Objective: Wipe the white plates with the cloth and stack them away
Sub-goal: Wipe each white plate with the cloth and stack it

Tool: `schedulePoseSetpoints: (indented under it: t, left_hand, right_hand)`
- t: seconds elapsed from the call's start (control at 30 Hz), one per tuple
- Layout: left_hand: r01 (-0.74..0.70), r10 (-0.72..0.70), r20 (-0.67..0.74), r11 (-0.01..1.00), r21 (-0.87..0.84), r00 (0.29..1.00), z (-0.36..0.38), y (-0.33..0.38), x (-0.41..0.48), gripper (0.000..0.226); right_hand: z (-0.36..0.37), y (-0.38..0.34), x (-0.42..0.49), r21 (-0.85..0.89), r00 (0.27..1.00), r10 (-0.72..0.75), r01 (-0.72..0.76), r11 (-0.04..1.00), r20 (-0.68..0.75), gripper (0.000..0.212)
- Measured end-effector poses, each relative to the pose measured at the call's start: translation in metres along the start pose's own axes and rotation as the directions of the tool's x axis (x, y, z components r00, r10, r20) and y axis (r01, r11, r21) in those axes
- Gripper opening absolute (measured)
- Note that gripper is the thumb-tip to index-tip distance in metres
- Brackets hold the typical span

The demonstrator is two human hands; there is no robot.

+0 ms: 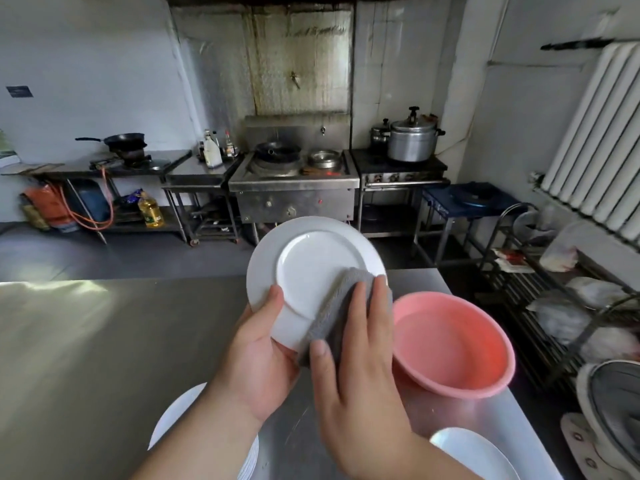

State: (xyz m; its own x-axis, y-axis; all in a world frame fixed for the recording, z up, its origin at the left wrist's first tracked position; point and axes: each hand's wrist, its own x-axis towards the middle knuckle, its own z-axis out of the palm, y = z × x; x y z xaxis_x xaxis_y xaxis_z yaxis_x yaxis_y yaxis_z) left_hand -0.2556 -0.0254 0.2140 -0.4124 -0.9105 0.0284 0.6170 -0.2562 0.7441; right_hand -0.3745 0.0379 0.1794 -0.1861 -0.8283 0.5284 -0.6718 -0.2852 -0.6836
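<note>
A steel tabletop point(104, 341) fills the near part of a working kitchen, with a stove point(294, 181) against the far wall. Above the tabletop, the left hand point(263, 355) grips a white plate point(311, 258) by its lower-left rim, thumb on the face and fingers behind. The right hand point(356, 368) holds a folded grey cloth point(332, 306) pressed against the plate's lower-right part, fingers laid over it and thumb at its near end.

The step in hand looks like wiping this plate. Next, the cloth probably has to sweep the rest of the face, then the plate needs setting down on a stack.

The plate is round, so it has no long axis. It is tilted up with its face towards the person, far rim highest. The cloth pad runs diagonally, from lower left to upper right.

A pink basin point(450, 344) sits on the tabletop just right of the hands. A stack of plates point(173, 417) lies under the left forearm, and another plate point(471, 452) at the near right.
</note>
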Motion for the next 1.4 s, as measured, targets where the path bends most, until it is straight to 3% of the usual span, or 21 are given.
schedulePoseSetpoints:
  t: [0.1,0.23,0.33,0.47,0.57,0.77,0.83,1.0,1.07,1.23,1.4]
  left_hand:
    - [-0.049,0.053,0.091,0.998,-0.044,0.994,0.005,0.003,0.002,0.052]
    - [-0.101,0.11,0.123,0.992,-0.077,0.986,0.017,0.004,0.007,0.048]
    - [-0.125,0.129,0.056,0.99,-0.07,0.99,0.024,-0.007,0.009,0.046]
    - [-0.08,0.081,0.064,0.997,-0.004,0.995,0.019,-0.025,0.003,0.043]
    - [-0.011,0.009,0.078,1.0,0.024,0.997,0.005,-0.021,0.001,0.051]
    - [0.104,-0.101,-0.036,0.99,0.098,0.994,-0.006,-0.014,0.017,0.048]
    - [0.098,-0.096,-0.056,0.994,0.044,0.994,-0.001,-0.026,0.02,0.051]
    - [0.176,-0.182,-0.076,0.982,-0.074,0.98,0.029,-0.062,0.031,0.061]
    - [0.198,-0.203,-0.064,0.978,-0.067,0.977,0.043,-0.075,0.037,0.058]
    - [0.189,-0.192,-0.031,0.979,-0.082,0.981,0.075,-0.104,0.049,0.051]
    - [0.339,-0.341,-0.014,0.938,-0.078,0.94,0.098,-0.144,0.049,0.06]
  right_hand:
    - [-0.019,0.006,0.043,0.007,1.0,0.001,-0.001,1.0,-0.028,0.069]
    - [-0.04,0.016,0.098,0.254,0.984,0.179,-0.169,0.952,-0.019,0.059]
    - [-0.015,0.013,0.072,0.386,0.939,0.342,-0.298,0.873,-0.048,0.06]
    - [0.011,0.013,0.026,0.47,0.895,0.442,-0.363,0.805,-0.066,0.066]
    - [-0.012,0.037,0.052,0.4,0.895,0.443,-0.386,0.831,-0.055,0.059]
    - [-0.064,0.053,0.083,0.088,0.985,0.149,-0.156,0.984,0.084,0.052]
    - [-0.06,0.052,0.058,-0.023,0.994,0.1,-0.099,0.995,0.054,0.056]
    - [-0.026,0.042,-0.017,-0.315,0.989,0.145,-0.15,0.937,-0.039,0.072]
    - [-0.042,0.058,-0.003,-0.331,0.986,0.157,-0.169,0.928,-0.063,0.064]
    - [-0.109,0.107,0.039,-0.132,0.941,0.303,-0.323,0.937,-0.151,0.062]
    - [-0.101,0.117,-0.023,-0.253,0.962,0.244,-0.268,0.93,-0.121,0.074]
